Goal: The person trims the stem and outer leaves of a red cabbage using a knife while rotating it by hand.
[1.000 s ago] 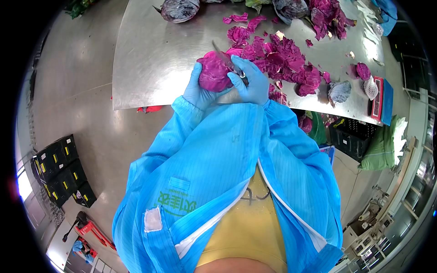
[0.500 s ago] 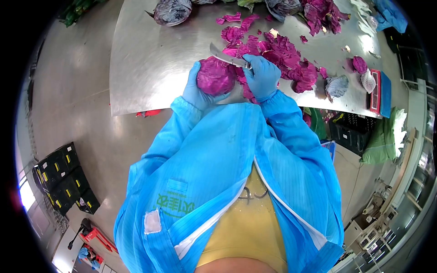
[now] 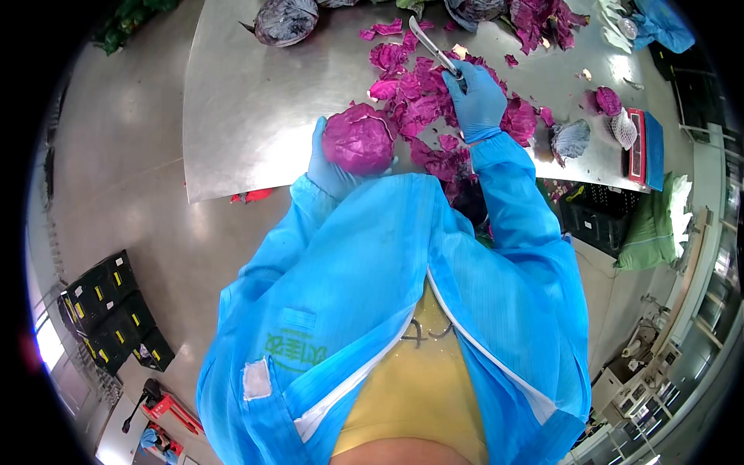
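Observation:
A round red cabbage (image 3: 359, 139) with a smooth purple surface rests in my left hand (image 3: 332, 172), near the front edge of the metal table. The blue-gloved fingers cup it from the left and below. My right hand (image 3: 477, 101), gloved too, is closed around the handle of a knife (image 3: 432, 45) with a curved blade. The blade points up and to the left, apart from the cabbage. Under and beside that hand lie torn purple cabbage leaves (image 3: 418, 108) in a loose pile.
Whole cabbages (image 3: 286, 21) sit along the table's far side (image 3: 240, 101). To the right are a small purple cabbage (image 3: 608, 101), a loose grey-purple leaf (image 3: 571, 140), a white net (image 3: 623, 129) and a red-and-blue box (image 3: 645, 149). Black crates (image 3: 593, 221) stand below the right edge.
My right hand has moved the knife away from the cabbage, up and to the right. The cabbage has turned and shifted slightly left in my left hand. Some leaves in the pile have shifted.

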`<state>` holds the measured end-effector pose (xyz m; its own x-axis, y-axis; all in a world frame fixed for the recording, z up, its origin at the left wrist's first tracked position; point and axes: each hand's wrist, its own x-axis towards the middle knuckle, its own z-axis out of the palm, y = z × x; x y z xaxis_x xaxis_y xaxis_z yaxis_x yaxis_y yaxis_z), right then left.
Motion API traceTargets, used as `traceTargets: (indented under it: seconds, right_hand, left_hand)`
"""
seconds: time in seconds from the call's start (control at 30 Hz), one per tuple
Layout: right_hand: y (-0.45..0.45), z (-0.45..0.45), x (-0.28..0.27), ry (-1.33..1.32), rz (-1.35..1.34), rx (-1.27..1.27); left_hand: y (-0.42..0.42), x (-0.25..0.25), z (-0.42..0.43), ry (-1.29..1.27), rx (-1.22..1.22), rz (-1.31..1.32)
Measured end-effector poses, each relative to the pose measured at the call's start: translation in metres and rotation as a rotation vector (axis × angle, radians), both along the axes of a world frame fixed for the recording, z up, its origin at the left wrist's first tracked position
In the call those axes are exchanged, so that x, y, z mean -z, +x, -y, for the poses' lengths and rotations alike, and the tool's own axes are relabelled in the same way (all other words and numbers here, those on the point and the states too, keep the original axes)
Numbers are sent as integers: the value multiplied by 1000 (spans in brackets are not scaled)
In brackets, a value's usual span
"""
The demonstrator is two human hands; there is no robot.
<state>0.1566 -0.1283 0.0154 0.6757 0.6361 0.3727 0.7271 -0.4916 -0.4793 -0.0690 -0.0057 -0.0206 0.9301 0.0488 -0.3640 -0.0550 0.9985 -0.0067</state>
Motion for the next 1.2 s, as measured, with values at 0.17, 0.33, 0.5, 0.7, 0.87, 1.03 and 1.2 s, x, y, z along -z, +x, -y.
traceTargets:
  seconds: [0.17,0.33,0.5,0.7,0.87,1.03,1.2]
  right_hand:
    - [-26,-9,-11,129,-318,-303]
    - [-45,-21,-26,-7,-394,-679]
    - [-40,-14,-15,-18,-532,-680]
    - [-49,-14,8,98,-300,-638]
    - [-52,-14,25,171,-184,-532]
    - [-54,-17,21,194,-277,-409]
    - [-58,-15,16,257,-247,-387]
  left_hand:
    - [4,-9,5,14,-6,17]
    - [8,-9,5,-66,25,66]
    - [10,-3,8,-4,28,-43]
    - [10,0,9,31,50,-39]
    - [12,2,10,36,38,-142]
    - [16,-3,16,120,65,-231]
    - [14,-7,11,50,84,-152]
